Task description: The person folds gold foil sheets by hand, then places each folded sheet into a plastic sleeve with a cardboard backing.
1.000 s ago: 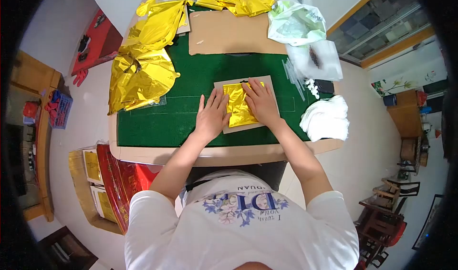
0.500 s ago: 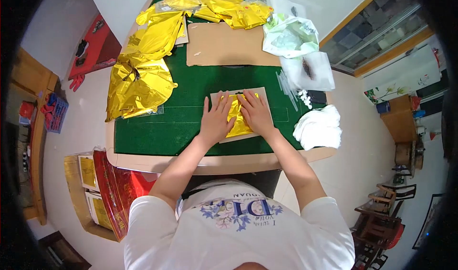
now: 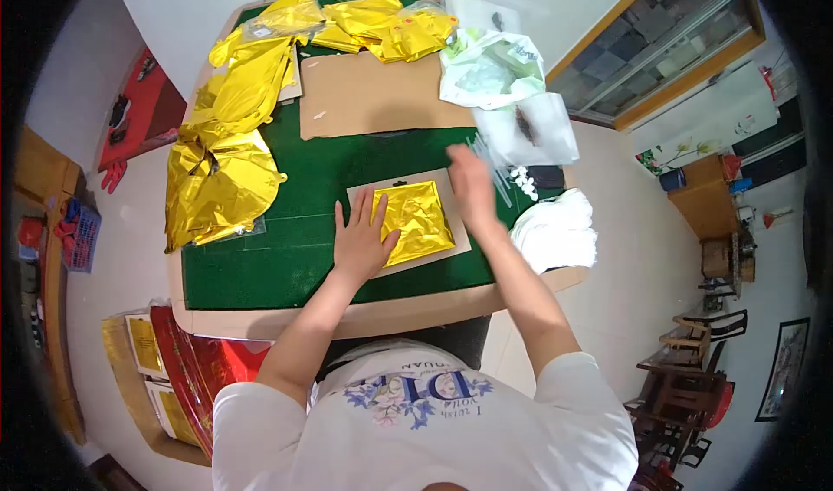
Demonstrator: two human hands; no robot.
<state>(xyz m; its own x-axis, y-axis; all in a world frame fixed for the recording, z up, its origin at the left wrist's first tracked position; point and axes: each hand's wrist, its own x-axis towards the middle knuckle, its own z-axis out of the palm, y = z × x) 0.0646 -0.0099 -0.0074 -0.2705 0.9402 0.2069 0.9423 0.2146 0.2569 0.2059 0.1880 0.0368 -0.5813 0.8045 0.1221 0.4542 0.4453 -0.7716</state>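
Note:
A folded square of gold foil [image 3: 418,222] lies on a brown card [image 3: 460,226] with a small slot at its top edge. My left hand [image 3: 360,238] rests flat with spread fingers on the card's left side, fingertips overlapping the foil. To the right of the card, my right hand [image 3: 473,187] is over the green mat, near several thin clear tubes [image 3: 493,174]; its fingers are smeared by motion. Small white pieces [image 3: 523,181] lie close by, beside a dark flat object [image 3: 547,176].
Crumpled gold foil pieces [image 3: 221,183] line the table's left and back edges. A cardboard sheet [image 3: 373,96] lies at the back, with a white plastic bag [image 3: 490,70] to its right. White cloth [image 3: 555,231] sits at the right edge. A carton [image 3: 143,387] stands on the floor at left.
My right hand has lifted off the foil and moved right, toward the tubes. My left hand stays on the card, shifted to its left side. The view has turned slightly.

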